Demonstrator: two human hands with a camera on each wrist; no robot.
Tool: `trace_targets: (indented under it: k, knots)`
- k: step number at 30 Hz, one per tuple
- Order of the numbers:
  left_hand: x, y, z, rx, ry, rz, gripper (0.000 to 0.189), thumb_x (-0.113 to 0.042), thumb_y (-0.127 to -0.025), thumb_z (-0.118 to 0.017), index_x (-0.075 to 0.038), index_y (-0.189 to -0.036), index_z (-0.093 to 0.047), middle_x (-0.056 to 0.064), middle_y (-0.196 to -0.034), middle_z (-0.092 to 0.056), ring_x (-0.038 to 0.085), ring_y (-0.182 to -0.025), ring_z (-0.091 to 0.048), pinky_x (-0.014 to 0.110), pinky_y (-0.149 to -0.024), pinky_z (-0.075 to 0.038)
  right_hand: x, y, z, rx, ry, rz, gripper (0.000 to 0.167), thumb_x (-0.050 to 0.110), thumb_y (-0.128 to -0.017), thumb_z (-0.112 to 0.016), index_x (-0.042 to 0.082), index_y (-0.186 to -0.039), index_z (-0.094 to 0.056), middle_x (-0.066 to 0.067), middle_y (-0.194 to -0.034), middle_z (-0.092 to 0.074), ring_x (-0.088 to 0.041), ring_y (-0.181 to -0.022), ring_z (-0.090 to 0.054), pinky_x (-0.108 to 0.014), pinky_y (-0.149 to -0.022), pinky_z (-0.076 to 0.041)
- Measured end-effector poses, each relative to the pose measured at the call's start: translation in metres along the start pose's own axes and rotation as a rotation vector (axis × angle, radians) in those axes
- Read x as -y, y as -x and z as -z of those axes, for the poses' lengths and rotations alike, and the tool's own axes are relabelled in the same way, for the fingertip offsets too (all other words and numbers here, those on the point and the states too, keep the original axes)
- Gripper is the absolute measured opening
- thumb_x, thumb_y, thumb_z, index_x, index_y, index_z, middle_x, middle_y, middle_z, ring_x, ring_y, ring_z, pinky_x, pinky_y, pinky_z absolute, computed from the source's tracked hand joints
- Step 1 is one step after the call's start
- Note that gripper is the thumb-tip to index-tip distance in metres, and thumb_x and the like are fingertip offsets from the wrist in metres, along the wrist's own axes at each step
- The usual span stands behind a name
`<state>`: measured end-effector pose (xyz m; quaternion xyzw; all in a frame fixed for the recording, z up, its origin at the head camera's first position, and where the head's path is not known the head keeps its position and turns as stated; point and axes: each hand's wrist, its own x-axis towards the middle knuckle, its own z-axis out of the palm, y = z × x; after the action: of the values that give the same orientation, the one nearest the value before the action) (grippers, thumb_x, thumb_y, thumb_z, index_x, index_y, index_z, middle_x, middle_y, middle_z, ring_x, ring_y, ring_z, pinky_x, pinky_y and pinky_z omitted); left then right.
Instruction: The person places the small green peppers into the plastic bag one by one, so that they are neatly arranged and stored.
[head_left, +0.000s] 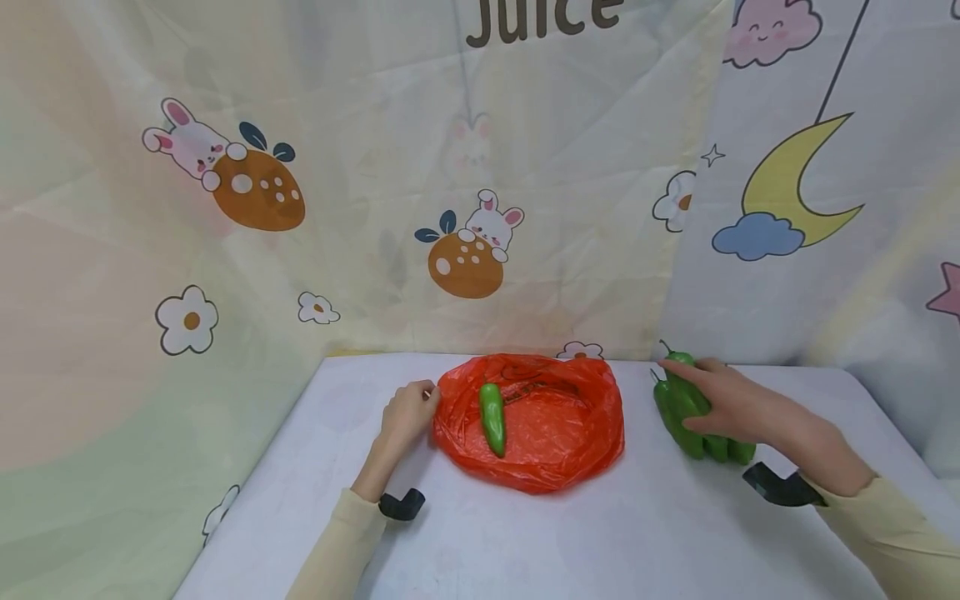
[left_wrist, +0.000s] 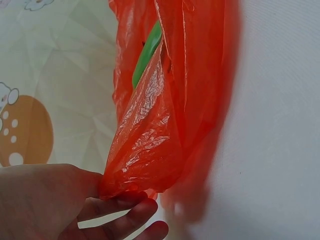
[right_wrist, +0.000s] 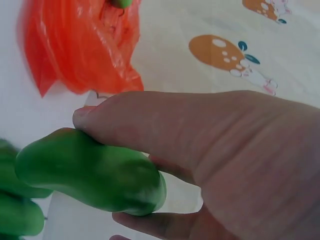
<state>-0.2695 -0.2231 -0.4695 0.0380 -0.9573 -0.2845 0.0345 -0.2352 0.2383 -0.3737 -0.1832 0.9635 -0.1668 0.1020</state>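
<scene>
A red plastic bag (head_left: 540, 467) lies spread with its mouth facing up, and one green pepper (head_left: 492, 419) rests inside it. At the bag's left edge, my left hand (head_left: 408, 414) pinches the thin plastic between thumb and fingers, as the left wrist view shows. Several more green peppers (head_left: 686, 412) lie together to the right of the bag. Over this pile, my right hand (head_left: 738, 404) grips one green pepper (right_wrist: 92, 172), thumb on one side and fingers on the other. Other peppers (right_wrist: 20, 215) lie close beside it in the right wrist view.
All of this is on a white table (head_left: 585, 542). A cloth backdrop (head_left: 360, 167) printed with rabbits, flowers and a moon rises behind the table's far edge. Each wrist carries a black band (head_left: 402, 505).
</scene>
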Motion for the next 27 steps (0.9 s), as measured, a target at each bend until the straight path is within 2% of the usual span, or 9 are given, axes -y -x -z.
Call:
trace_targets:
  k: [9,17,22,27]
  knots:
    - [0.0,0.002,0.0,0.009,0.008,0.01,0.028,-0.025,-0.101,-0.054,-0.005,-0.105,-0.073,0.004,-0.077,-0.068,0.016,-0.063,-0.057,0.026,-0.054,-0.048,0.03,-0.002,-0.006,-0.019,-0.027,0.023,0.085,0.019,-0.078,-0.084,0.013,-0.151,-0.04,-0.038,-0.135,-0.043,-0.045,-0.109,-0.051,-0.046,-0.069,-0.059]
    - [0.0,0.0,0.001,0.005,-0.002,0.017,0.028,-0.026,-0.101,-0.054,-0.006,-0.105,-0.074,0.004,-0.079,-0.069,0.016,-0.064,-0.058,0.026,-0.056,-0.049,0.055,-0.003,-0.01,-0.024,-0.027,0.05,0.087,0.021,-0.078,-0.085,0.017,-0.152,-0.04,-0.039,-0.144,-0.036,-0.056,-0.121,-0.046,-0.054,-0.071,-0.059]
    - [0.0,0.0,0.001,0.014,0.001,0.018,0.028,-0.027,-0.1,-0.054,-0.006,-0.105,-0.073,0.004,-0.078,-0.068,0.017,-0.065,-0.058,0.026,-0.056,-0.049,0.066,-0.006,-0.013,-0.029,-0.028,0.075,0.085,0.019,-0.078,-0.085,0.016,-0.151,-0.042,-0.036,-0.143,-0.039,-0.054,-0.121,-0.047,-0.056,-0.073,-0.058]
    - [0.0,-0.001,0.002,0.01,-0.015,0.012,0.028,-0.026,-0.1,-0.054,-0.007,-0.104,-0.073,0.004,-0.077,-0.067,0.016,-0.064,-0.057,0.026,-0.055,-0.047,0.074,-0.011,-0.016,-0.04,-0.033,0.117,0.082,0.019,-0.08,-0.083,0.016,-0.151,-0.043,-0.033,-0.145,-0.041,-0.052,-0.123,-0.047,-0.052,-0.072,-0.059]
